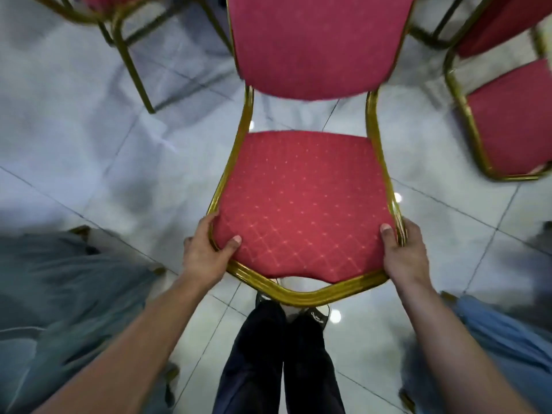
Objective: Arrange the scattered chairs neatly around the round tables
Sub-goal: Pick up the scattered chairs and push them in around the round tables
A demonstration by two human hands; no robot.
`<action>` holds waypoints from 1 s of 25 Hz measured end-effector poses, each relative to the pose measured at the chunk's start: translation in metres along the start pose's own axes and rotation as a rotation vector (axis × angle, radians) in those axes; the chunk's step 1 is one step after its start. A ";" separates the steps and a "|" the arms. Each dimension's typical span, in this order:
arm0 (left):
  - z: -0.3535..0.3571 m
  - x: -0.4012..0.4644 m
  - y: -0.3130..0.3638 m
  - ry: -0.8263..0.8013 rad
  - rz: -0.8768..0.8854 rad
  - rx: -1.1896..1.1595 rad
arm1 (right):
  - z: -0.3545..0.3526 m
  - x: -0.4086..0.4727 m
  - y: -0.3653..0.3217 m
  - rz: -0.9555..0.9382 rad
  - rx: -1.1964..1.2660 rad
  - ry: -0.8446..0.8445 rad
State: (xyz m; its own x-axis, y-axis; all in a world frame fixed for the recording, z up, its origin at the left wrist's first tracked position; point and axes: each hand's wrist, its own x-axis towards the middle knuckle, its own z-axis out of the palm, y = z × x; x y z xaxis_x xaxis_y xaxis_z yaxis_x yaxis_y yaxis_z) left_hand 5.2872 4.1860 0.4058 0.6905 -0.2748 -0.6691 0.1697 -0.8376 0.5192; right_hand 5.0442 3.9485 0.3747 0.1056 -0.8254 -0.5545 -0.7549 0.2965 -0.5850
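Both hands are clamped on the front corners of a red banquet chair (301,204) in the middle of the frame. The left hand (206,252) wraps the gold frame at the lower-left corner of the seat, thumb (233,245) lying on top of the cushion and the other fingers curled under the rail. The right hand (403,255) does the same at the lower-right corner, thumb (386,234) on the cushion, fingers round the rail.

The seat fabric has a diamond pattern with small dots; no label or writing I can read anywhere. There are small marks on the black shoes (313,315) at bottom centre, too blurry to make out.

Room-wise it's tight up top: another red chair (507,124) sits just beside at the right edge, and one more chair (125,40) in the upper left. Pale blue cloth (59,294) bulks in at lower left and more blue cloth (507,339) at lower right. Grey tiled floor (104,144) shows open on the left between them.
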 end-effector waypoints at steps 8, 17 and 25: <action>-0.090 -0.139 0.167 0.300 0.057 0.098 | -0.128 -0.075 -0.149 0.221 -0.044 -0.036; -0.113 -0.160 0.280 0.295 0.613 0.424 | -0.140 -0.133 -0.256 -0.442 -0.250 0.298; -0.147 -0.098 0.371 0.165 0.821 0.601 | -0.146 -0.105 -0.339 -0.506 -0.415 0.223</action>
State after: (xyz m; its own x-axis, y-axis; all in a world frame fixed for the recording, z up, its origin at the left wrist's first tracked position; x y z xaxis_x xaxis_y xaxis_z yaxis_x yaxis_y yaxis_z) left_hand 5.3862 3.9717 0.7420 0.5304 -0.8387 -0.1234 -0.7461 -0.5310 0.4017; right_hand 5.1946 3.8644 0.7182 0.4082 -0.9060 -0.1119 -0.8377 -0.3231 -0.4403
